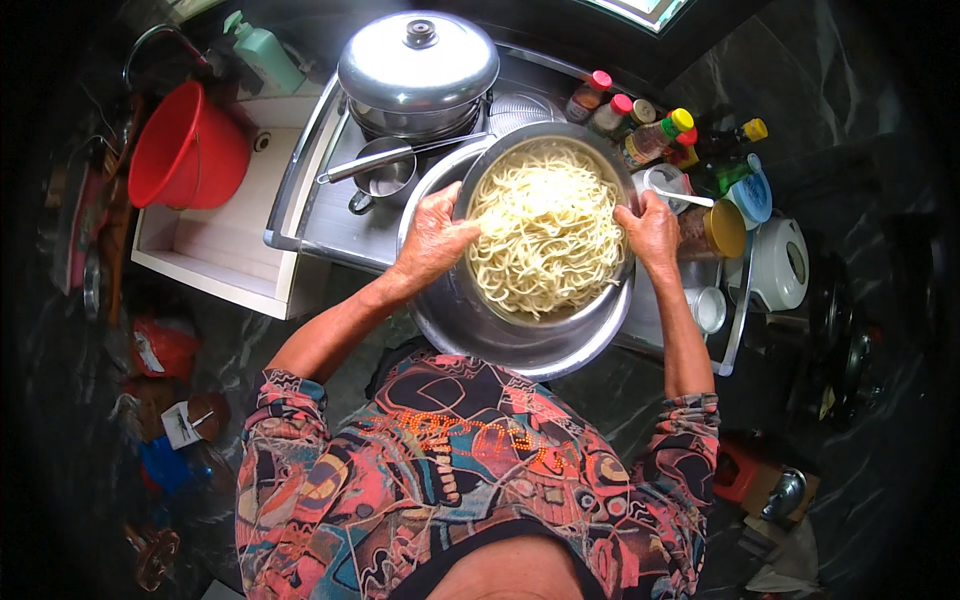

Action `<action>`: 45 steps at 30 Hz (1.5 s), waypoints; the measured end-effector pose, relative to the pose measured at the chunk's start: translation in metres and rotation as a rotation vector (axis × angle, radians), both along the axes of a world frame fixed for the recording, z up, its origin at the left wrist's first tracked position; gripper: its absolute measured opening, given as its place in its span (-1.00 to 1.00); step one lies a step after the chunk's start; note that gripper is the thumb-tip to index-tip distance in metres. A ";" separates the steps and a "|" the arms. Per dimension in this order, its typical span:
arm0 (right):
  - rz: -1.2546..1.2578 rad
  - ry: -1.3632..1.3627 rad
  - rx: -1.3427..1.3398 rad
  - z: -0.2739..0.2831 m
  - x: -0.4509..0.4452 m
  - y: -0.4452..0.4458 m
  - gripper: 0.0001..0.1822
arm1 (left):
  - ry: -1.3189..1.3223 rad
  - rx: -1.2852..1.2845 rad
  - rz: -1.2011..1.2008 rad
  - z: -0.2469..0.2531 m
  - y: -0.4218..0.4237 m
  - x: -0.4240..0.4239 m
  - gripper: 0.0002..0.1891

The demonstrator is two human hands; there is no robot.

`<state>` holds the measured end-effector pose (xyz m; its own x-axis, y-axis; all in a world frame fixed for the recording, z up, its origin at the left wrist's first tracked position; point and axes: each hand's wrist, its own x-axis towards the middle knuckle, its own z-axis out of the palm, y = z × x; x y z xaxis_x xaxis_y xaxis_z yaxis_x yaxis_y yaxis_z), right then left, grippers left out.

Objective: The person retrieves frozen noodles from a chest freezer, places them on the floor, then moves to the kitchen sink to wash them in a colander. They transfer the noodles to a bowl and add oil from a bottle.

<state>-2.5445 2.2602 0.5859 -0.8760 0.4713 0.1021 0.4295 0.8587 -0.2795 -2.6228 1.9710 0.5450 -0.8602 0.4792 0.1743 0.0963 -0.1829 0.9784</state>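
Pale noodles [551, 232] fill a steel bowl [499, 142] in front of me. My left hand [439, 232] grips the bowl's left rim, thumb inside near the noodles. On the opposite rim, my right hand [651, 231] holds on in the same way, thumb over the edge. Beneath the bowl is a larger, shiny metal basin [517, 352]; whether the two touch is hidden. A wire skimmer [371, 163] with a metal handle lies across a steel mug [386, 180], just left of the basin.
A lidded steel pot [418, 71] stands at the back of the steel counter [322, 217]. Sauce bottles [652, 139] and jars [724, 229] crowd the right side, beside a white appliance [780, 264]. At left, a red bucket [191, 150] stands in a pale sink [217, 247], near a green pump bottle [266, 56].
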 end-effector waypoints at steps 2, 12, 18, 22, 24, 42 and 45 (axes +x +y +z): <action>0.051 0.113 -0.214 0.007 0.001 0.003 -0.75 | 0.092 0.049 0.008 0.013 -0.001 -0.006 -0.68; 0.300 0.450 -0.195 0.026 -0.001 -0.012 -0.77 | 0.823 -0.283 0.155 0.017 -0.016 -0.060 -0.85; 0.285 0.497 -0.142 0.018 0.004 -0.014 -0.82 | 0.818 -0.309 0.187 0.015 -0.017 -0.057 -0.87; 0.306 0.560 -0.076 0.031 0.016 -0.016 -0.89 | 1.019 -0.243 0.186 0.028 -0.018 -0.051 -0.90; 0.319 0.626 -0.029 0.048 0.022 -0.023 -0.90 | 1.030 -0.173 0.223 0.038 -0.020 -0.050 -0.89; 0.486 0.511 -0.252 0.072 0.026 -0.062 -0.36 | 0.877 -0.202 0.804 0.099 -0.072 -0.062 -0.85; 0.624 -0.030 0.130 -0.017 0.054 -0.099 0.07 | 0.669 -0.143 1.042 0.086 -0.123 -0.084 -0.79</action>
<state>-2.4903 2.1611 0.5691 -0.9851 -0.1431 0.0956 -0.1565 0.9759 -0.1523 -2.7065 1.8479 0.6306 -0.6041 -0.3266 0.7269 0.6183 0.3834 0.6861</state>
